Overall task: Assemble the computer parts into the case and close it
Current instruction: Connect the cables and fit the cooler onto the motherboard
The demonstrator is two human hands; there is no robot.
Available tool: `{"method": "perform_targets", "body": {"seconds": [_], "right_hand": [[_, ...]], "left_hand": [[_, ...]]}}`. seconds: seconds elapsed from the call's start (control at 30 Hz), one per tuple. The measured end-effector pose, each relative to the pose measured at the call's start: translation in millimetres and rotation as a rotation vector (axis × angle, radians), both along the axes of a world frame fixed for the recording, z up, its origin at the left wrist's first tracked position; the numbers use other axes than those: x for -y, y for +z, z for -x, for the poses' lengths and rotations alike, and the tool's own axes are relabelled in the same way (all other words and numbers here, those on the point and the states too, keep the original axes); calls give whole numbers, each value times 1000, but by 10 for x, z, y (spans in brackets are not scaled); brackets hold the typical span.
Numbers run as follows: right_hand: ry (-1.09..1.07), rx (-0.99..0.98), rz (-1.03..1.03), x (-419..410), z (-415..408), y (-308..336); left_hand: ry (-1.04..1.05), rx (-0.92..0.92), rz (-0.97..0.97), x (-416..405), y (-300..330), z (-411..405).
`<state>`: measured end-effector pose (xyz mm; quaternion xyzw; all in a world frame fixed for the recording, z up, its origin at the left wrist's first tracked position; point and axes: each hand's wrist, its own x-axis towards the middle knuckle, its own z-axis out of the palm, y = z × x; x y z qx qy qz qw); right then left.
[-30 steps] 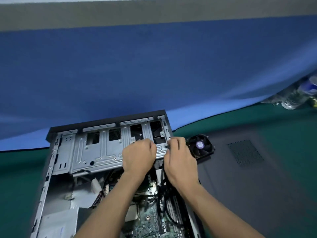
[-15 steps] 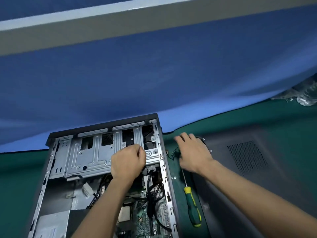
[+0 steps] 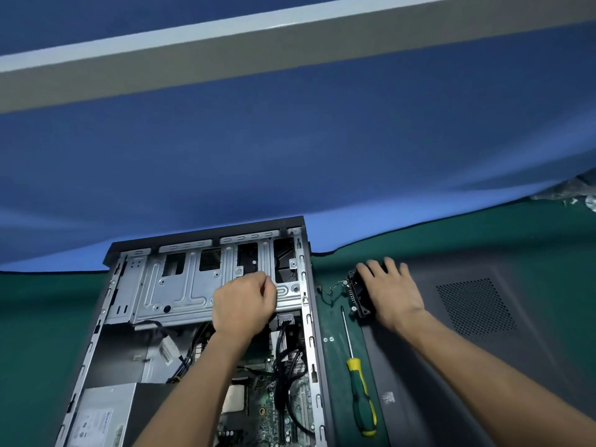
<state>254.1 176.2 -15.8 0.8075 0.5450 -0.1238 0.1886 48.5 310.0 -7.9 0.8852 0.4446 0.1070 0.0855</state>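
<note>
- R hand (image 3: 392,293): fingers spread, fairly straight, laid over top of black fan (image 3: 361,293); tips reach past fan's far edge. Thumb side hidden, can't tell if it hooks under.
- L hand (image 3: 243,306): fingers curled in, knuckles up, fist resting on near-right part of drive cage (image 3: 180,285). Can't tell if anything is pinched inside the curl.
- Fan sits just R of case (image 3: 309,317) wall, outside it, on edge of dark side panel (image 3: 483,350); thin wires (image 3: 332,291) trail from fan toward case.
- Case lies open-side-up on green mat (image 3: 38,317). Drive cage fills case's far end. Nearer than the cage: black cables (image 3: 283,359), motherboard (image 3: 267,414). PSU (image 3: 103,414) in case's near-L corner.
- Screwdriver (image 3: 356,379), yellow/green handle, lies on mat between case's R wall and side panel, shaft pointing away toward fan. Not touched by either hand.
- Two small screws (image 3: 329,339) on mat just R of case wall, beside screwdriver shaft.
- Side panel flat on mat, R of case, vent grille (image 3: 474,308) well R of fan.
- Blue cloth backdrop (image 3: 290,156) behind case's far end.
</note>
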Motion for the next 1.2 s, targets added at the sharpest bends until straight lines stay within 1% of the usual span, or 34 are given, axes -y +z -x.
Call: {"method": "perform_targets", "body": {"seconds": [0.07,0.17,0.23,0.3,0.37,0.43,0.47,0.53,0.6,0.67,0.73,0.8,0.83,0.9,1.0,1.07,1.2], "right_hand": [[-14,-12,-72,104,-1,102],[-35,-82,-204,240,40,345],[-89,-137,-316,305,101,548],[-158,-192,-420,345,210,760],[-224,-244,-510,362,366,966],[-242,-266,-559,359,544,1136],[-239,-279,-573,356,641,1203],[-264,-358,-594,346,859,1316],[-324,-485,-612,322,1094,1386],[-360,-582,-603,277,1321,1391],[-369,-653,-573,225,1529,1342],[-372,-716,-552,184,1713,1280],[-382,-757,-538,172,1796,1251],[-400,-835,-508,161,1928,1198],[-427,-902,-464,171,2075,1154],[-435,-916,-419,182,2131,1132],[-405,-963,-291,156,2135,1082]], "left_hand": [[1,-14,-13,-5,-8,-2],[15,-47,-12,0,8,-12],[31,0,23,44,46,3],[40,53,113,90,89,51],[32,136,277,89,161,131],[49,278,489,62,270,259],[54,360,564,61,322,346],[53,459,610,77,399,551],[47,450,585,111,432,775],[52,363,572,131,442,997],[52,240,611,125,429,1194],[35,107,718,106,393,1367],[39,75,813,106,376,1431],[59,95,1010,116,364,1502],[99,101,1139,88,324,1497],[129,107,1262,103,264,1503],[168,164,1343,107,56,1482]]}}
